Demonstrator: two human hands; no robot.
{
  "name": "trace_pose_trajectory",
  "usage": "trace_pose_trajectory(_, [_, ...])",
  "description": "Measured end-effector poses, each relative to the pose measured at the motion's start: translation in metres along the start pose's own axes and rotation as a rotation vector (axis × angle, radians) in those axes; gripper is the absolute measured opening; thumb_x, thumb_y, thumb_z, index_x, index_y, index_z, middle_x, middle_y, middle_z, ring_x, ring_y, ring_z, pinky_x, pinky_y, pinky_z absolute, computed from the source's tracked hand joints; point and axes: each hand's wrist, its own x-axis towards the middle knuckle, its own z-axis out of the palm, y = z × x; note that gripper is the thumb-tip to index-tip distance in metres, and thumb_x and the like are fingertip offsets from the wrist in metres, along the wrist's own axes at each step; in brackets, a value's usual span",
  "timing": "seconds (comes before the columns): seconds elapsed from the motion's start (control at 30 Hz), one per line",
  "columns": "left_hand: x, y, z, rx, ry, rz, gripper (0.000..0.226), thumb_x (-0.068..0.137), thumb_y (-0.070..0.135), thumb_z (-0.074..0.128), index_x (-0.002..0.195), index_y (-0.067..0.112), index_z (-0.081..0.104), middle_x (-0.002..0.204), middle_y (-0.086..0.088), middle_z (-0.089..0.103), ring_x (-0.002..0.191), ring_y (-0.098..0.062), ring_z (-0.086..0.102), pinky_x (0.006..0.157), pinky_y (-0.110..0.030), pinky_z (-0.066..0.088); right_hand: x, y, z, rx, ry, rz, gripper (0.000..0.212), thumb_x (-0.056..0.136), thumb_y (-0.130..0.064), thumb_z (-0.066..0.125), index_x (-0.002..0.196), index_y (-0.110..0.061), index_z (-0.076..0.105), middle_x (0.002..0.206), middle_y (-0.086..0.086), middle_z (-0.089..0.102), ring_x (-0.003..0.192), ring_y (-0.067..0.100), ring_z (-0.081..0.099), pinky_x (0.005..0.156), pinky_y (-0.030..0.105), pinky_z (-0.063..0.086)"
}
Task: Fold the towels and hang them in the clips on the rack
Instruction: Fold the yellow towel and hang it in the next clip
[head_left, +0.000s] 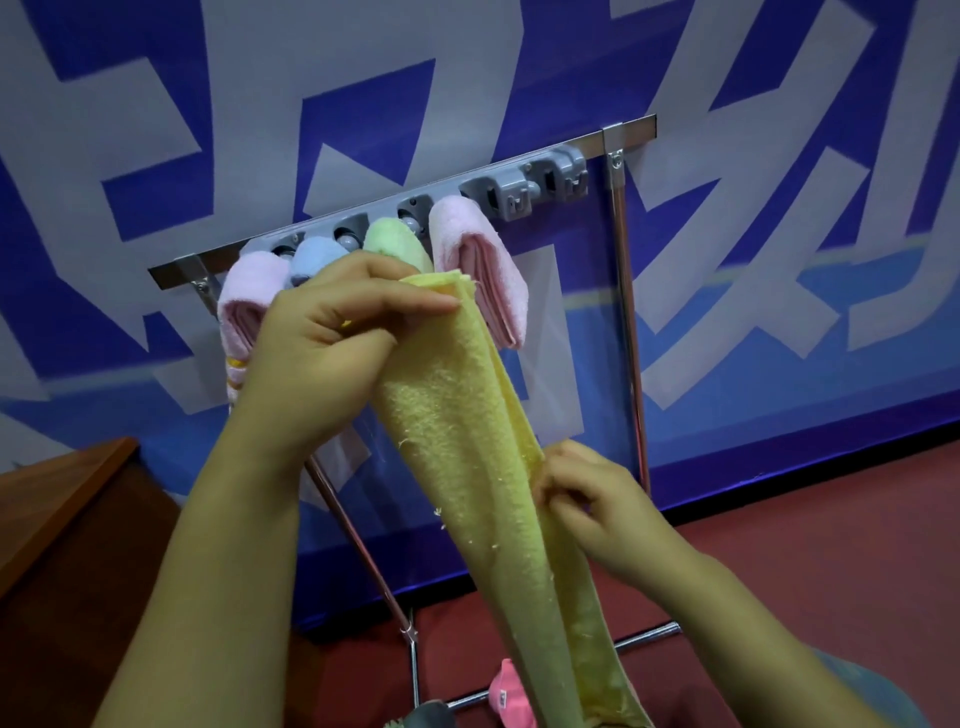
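Note:
A long yellow towel (467, 467), folded lengthwise into a narrow strip, hangs in front of me. My left hand (332, 338) grips its top end just below the rack. My right hand (592, 499) pinches the strip's right edge lower down. The grey clip rail (498, 189) runs along a metal rack (623, 291). Hanging from its clips are a pink towel (244, 306) at the left, a blue towel (317, 260), a green towel (395, 239) and another pink towel (483, 270). Two clips at the right end (540, 187) hold nothing.
A blue and white patterned wall stands right behind the rack. A brown wooden table corner (62, 499) is at the lower left. The floor is red; a pink object (511, 696) lies near the rack's foot bar (644, 636).

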Motion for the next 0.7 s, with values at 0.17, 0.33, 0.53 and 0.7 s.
trace_pose_trajectory(0.17, [0.004,0.000,-0.001,-0.063,0.129,-0.039,0.049,0.072,-0.008,0.041,0.083,0.026,0.074,0.098,0.008,0.063,0.098,-0.004,0.058,0.086,-0.025,0.051,-0.005,0.017,0.006,0.036,-0.124,0.179,0.035,0.073,-0.011,0.047,0.071,-0.041,0.065,0.085,-0.027,0.060,0.078,0.009,0.058,0.070,0.015,0.042])
trace_pose_trajectory(0.33, [0.006,0.003,-0.006,-0.024,0.164,-0.048,0.045,0.081,-0.010,0.045,0.085,0.027,0.070,0.097,0.012,0.063,0.098,0.001,0.057,0.084,-0.019,0.049,-0.004,0.017,0.011,0.096,-0.162,0.208,0.010,0.073,-0.041,0.063,0.076,-0.037,0.071,0.081,-0.025,0.061,0.086,0.001,0.059,0.081,0.015,0.043])
trace_pose_trajectory(0.53, [0.008,0.007,-0.007,0.019,0.182,-0.062,0.044,0.085,-0.012,0.044,0.085,0.026,0.067,0.097,0.012,0.061,0.094,0.008,0.055,0.080,-0.010,0.045,-0.006,0.019,0.019,0.014,-0.120,0.117,0.038,0.065,-0.064,0.068,0.079,-0.028,0.069,0.081,-0.021,0.059,0.088,0.004,0.057,0.081,0.020,0.045])
trace_pose_trajectory(0.7, [0.007,0.006,-0.008,0.016,0.229,-0.073,0.044,0.082,-0.015,0.044,0.091,0.020,0.069,0.093,0.013,0.062,0.090,0.010,0.056,0.079,-0.009,0.045,-0.008,0.021,0.019,0.069,-0.037,0.123,0.021,0.076,-0.037,0.057,0.061,-0.031,0.044,0.068,-0.010,0.045,0.066,0.009,0.047,0.067,0.028,0.041])
